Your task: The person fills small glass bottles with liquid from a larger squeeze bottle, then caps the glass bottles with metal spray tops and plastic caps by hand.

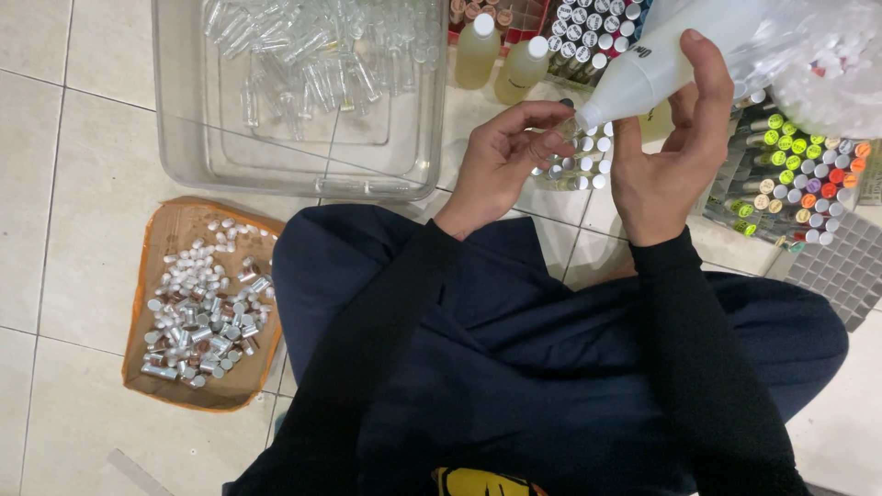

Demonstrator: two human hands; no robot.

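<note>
1. I see the white squeeze bottle (652,64) in the upper right of the frame, tilted with its nozzle pointing down and left. Its body is pale and opaque, and its upper end is cut off by the top edge.
2. My right hand (666,156) wraps around the bottle, thumb up along its side, fingers curled closed on it.
3. My left hand (503,161) sits just left of centre, fingers pinched together right at the nozzle tip. It seems to hold a small clear vial (568,129) there, but the vial is mostly hidden by the fingertips and I can hardly make it out.
4. Below the hands, small capped vials (579,165) stand together on the tiled floor, partly hidden by both hands.
5. In the upper left, a clear plastic tub (184,156) holds a heap of empty glass vials; the top is cut off.
6. At the lower left, a cardboard tray (165,230) holds loose silver and white caps (204,317).
7. At the right edge, racks of vials with coloured caps (799,174) lie partly under a blurry plastic bag (827,64).
</note>
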